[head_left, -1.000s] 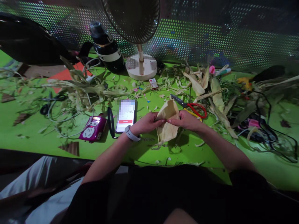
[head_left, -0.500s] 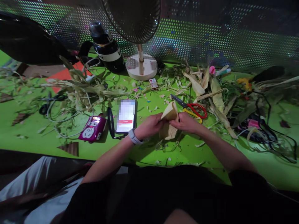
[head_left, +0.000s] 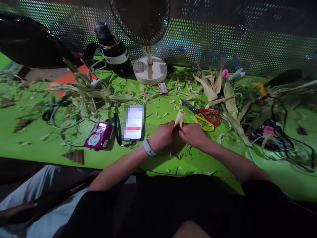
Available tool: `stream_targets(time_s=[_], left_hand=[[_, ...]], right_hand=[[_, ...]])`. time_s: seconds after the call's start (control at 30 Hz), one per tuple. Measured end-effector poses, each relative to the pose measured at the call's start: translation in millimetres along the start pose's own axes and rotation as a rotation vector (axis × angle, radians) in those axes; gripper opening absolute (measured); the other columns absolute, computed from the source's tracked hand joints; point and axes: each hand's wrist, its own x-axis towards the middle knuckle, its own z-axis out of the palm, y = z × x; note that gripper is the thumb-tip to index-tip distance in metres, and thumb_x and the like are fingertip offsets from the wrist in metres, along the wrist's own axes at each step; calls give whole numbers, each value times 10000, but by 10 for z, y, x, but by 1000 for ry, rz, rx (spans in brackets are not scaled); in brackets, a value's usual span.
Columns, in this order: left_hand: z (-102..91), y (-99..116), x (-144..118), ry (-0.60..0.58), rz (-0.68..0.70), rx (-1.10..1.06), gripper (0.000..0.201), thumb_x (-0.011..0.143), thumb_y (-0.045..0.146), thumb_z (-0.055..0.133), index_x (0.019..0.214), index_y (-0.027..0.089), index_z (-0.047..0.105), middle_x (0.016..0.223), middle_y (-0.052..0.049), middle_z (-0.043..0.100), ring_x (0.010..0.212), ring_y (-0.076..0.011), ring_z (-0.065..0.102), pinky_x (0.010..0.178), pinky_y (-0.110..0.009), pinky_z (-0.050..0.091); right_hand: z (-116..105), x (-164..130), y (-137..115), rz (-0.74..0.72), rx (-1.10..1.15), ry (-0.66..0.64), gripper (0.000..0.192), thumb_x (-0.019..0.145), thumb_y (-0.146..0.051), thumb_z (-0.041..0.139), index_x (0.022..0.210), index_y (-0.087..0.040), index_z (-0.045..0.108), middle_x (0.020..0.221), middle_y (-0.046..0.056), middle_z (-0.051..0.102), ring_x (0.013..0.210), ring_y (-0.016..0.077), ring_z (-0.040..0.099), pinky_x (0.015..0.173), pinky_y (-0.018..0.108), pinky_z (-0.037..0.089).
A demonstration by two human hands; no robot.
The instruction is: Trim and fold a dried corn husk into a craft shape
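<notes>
My left hand [head_left: 163,135] and my right hand [head_left: 192,134] meet over the green table [head_left: 49,142], both pinching one pale dried corn husk [head_left: 179,118]. The husk is folded narrow, and only its pointed tip shows above my fingers. A white watch sits on my left wrist. Red-and-yellow scissors [head_left: 204,115] lie just beyond my right hand. A phone [head_left: 134,122] with a lit screen lies to the left of my left hand.
A purple power strip [head_left: 98,136] sits left of the phone. A fan base [head_left: 149,70] and a dark bottle [head_left: 113,51] stand at the back. Loose husks [head_left: 223,91] and stalks [head_left: 86,94] litter both sides. Black cables [head_left: 284,138] lie at right.
The husk was a wide open sheet between my hands; now it is folded narrow and my hands have closed together around it.
</notes>
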Motion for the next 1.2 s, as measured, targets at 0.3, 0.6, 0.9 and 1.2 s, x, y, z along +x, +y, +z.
stream_targets(time_s=[0.3,0.6,0.9,1.2], left_hand=[[-271,-171,90,157,-252,71,191,845,151,427,977,141,564,794,-106,666,697,-223,622,599,-294,403],[-556,-490,138,684,-283,-482,226,825,330,551,910,137,633,802,-66,660,716,-167,597,664,-275,444],[-339,-226,100,176,-240,-1230,420,577,383,813,863,120,652,808,-43,681,666,-118,604,629,-246,497],[-104,-89,56,-59,-75,-1218,369,599,337,803,835,98,651,751,-27,662,632,-92,577,621,-229,465]], right_hand=[[-189,124,336,229,134,116,274,893,-212,406,915,-145,670,693,69,672,528,143,569,539,262,391],[-691,-49,1358,614,574,542,253,851,-269,553,951,-72,676,910,197,700,671,173,638,578,295,460],[-382,167,939,382,514,546,479,681,-542,697,940,-145,633,792,73,670,722,206,603,633,316,456],[-58,105,149,-70,1053,296,280,819,-428,573,858,-153,612,792,22,649,709,139,573,660,258,451]])
